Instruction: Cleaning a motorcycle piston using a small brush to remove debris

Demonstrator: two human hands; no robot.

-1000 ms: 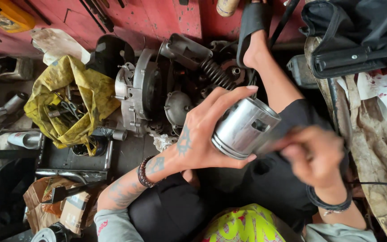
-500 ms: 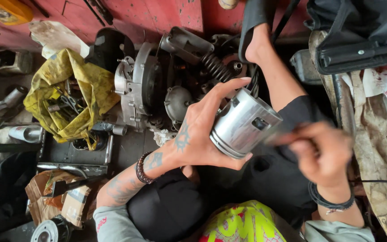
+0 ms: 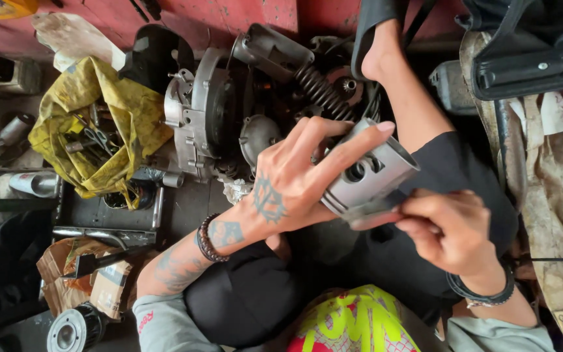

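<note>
Your left hand (image 3: 288,189) wraps the grey metal piston (image 3: 369,176) at frame centre, its long axis tilting toward the upper right. Your right hand (image 3: 447,231), just below and right, pinches at its ringed lower end. The engine casing (image 3: 203,114) lies upper left.

Motorcycle or small-engine repair shop — floor-level work. A stripped engine casing (image 3: 197,111) sat on the grimy floor (image 3: 187,205) with a coil spring (image 3: 317,91) and a finned cylinder part (image 3: 73,329) nearby. A dirty yellow rag (image 3: 122,111) held loose tools, beside a black metal tray (image 3: 109,218). An oily cloth (image 3: 562,202) lay on the right — grease everywhere. The person held a grey piston (image 3: 373,173), seated among the parts. A red painted wall (image 3: 229,13) stood behind.
</note>
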